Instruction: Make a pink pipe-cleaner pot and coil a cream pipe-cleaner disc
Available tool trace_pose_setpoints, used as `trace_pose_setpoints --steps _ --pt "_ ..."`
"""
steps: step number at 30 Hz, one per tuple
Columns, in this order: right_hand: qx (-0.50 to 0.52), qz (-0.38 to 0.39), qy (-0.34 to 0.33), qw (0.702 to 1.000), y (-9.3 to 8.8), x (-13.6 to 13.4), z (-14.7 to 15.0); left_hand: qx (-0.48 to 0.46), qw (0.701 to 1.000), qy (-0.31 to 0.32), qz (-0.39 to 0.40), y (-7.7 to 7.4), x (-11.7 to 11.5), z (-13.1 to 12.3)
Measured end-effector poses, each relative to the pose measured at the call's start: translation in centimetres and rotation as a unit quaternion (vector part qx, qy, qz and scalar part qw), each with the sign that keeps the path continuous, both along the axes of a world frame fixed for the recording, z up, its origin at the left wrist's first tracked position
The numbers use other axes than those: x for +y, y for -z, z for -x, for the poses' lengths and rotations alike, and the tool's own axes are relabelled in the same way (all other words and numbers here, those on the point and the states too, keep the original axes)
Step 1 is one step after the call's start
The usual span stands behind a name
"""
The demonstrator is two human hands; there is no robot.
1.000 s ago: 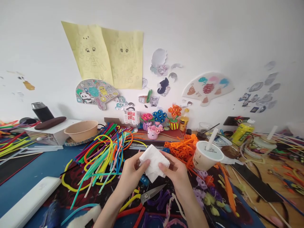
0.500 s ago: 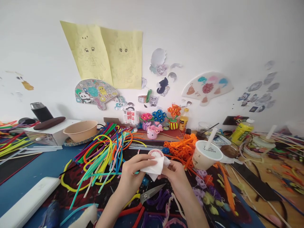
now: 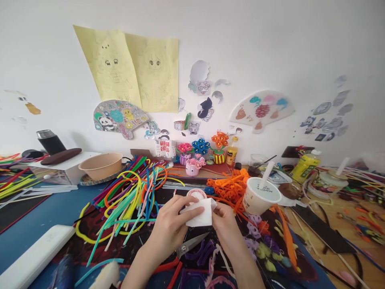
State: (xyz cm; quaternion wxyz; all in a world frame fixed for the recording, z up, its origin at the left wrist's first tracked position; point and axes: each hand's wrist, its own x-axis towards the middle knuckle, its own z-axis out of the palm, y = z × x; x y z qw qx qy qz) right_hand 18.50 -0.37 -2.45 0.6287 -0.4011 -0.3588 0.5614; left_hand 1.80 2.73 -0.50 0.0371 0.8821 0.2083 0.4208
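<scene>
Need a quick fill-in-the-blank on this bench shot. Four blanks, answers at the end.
1. The left hand and right hand both hold a tissue whose colour is ____.
2. A ____ sticks up through the lid of the cup.
3. The flowers in the yellow-and-red striped pot are ____.
4. The large drawing paper on the wall is ____.

Missing words: white; straw; orange; yellow.

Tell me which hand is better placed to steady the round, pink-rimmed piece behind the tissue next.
Probably the left hand: its fingers overlap the pink-rimmed piece in view; the right hand sits lower, by the tissue.
</scene>
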Motion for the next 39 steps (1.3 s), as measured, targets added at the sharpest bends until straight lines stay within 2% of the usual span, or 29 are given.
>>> trace_pose_setpoints --steps 3,5,7,10,12,15,17,18,21,23,26,35,37,39 --pt "0.001 -0.004 0.007 1.000 -0.3 -0.1 0.0 0.004 0.999 -0.012 0.046 -0.2 -0.3 -0.3" --pt "-0.004 0.000 0.014 1.000 -0.4 -0.1 0.0 -0.041 0.994 -0.009 0.105 -0.3 -0.5 -0.5" --pt "-0.015 0.002 0.026 1.000 -0.6 -0.2 0.1 -0.110 0.974 -0.021 0.197 -0.3 -0.5 -0.7" --pt "-0.035 -0.004 0.039 0.999 -0.5 -0.2 0.2 -0.200 0.909 -0.051 0.362 -0.2 -0.4 -0.9" --pt "-0.053 -0.006 0.037 0.998 -0.4 -0.2 0.2 -0.241 0.858 -0.042 0.451 -0.2 -0.3 -1.0" --pt "-0.076 -0.005 0.040 0.996 -0.1 -0.2 0.2 -0.274 0.811 -0.020 0.516 -0.4 -0.2 -0.9" --pt "-0.078 -0.002 0.052 0.996 0.0 -0.1 0.2 -0.278 0.812 -0.013 0.513 -0.5 -0.2 -0.8" --pt "-0.076 0.001 0.058 0.995 0.1 -0.1 0.2 -0.271 0.825 -0.015 0.495 -0.5 -0.2 -0.7" --pt "-0.072 0.007 0.071 0.995 0.2 -0.1 0.2 -0.218 0.889 -0.057 0.398 -0.5 -0.2 -0.6" --pt "-0.076 0.005 0.072 0.994 0.3 -0.2 0.2 -0.188 0.911 -0.090 0.356 -0.4 -0.3 -0.7" --pt "-0.083 -0.002 0.058 0.995 0.3 -0.2 0.2 -0.207 0.896 -0.098 0.381 -0.2 -0.3 -0.9" --pt "-0.071 -0.001 0.032 0.997 -0.1 -0.3 0.2 -0.285 0.829 -0.036 0.479 -0.3 -0.3 -1.0" --pt "-0.066 0.003 0.027 0.997 0.0 -0.3 0.4 -0.280 0.833 -0.036 0.477 -0.3 -0.3 -1.1" --pt "-0.065 0.001 0.020 0.998 0.0 -0.3 0.7 -0.252 0.866 -0.061 0.427 -0.1 -0.4 -1.1"
